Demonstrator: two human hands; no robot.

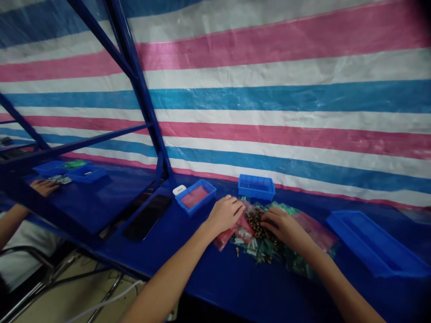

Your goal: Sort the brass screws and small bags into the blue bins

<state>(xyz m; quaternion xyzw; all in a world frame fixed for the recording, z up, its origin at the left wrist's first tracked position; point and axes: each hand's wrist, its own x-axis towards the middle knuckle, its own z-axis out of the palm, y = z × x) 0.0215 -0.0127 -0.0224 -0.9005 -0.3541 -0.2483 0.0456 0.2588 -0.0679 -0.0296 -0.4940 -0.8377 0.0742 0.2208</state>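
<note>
My left hand (226, 211) has its fingers bent over a pink plastic bag (225, 237) at the left of a heap of small parts. In the heap are small brass-coloured pieces (254, 220), too small to name. My right hand (283, 223) reaches into them from the right with its fingers curled in; what its fingertips pinch is hidden. Green and whitish small pieces (257, 251) spread below the brass ones. Another pink bag (314, 229) lies beyond my right wrist, with greenish plastic around it.
Behind the heap stand a small blue bin (256, 192) and a blue tray (210, 199) with pink bags. A long blue tray (373, 242) lies right. A black phone (147, 217) and a white object (179, 190) are left. Past a blue frame post (148, 103), a co-worker's hand (43, 187) rests by other trays.
</note>
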